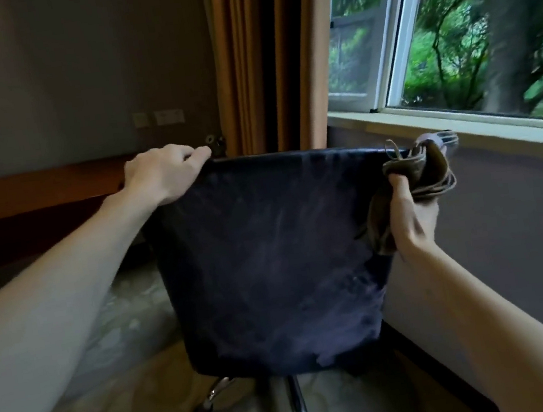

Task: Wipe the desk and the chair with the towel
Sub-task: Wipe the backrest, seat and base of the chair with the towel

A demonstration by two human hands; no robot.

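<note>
Two grips — left hand (164, 175) chair (270, 258), right hand (410, 218) towel (427, 164)

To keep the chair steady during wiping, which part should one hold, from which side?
Grip the chair by its backrest's top edge, at the left corner, from above, where the left hand holds it: that edge is thin, and the base seems wheeled.

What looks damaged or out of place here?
The chair back has pale streaks and a lighter patch near its lower right edge, like wear or dust. Nothing else stands out; the left hand grips its top corner, the right hand holds the towel.
</note>
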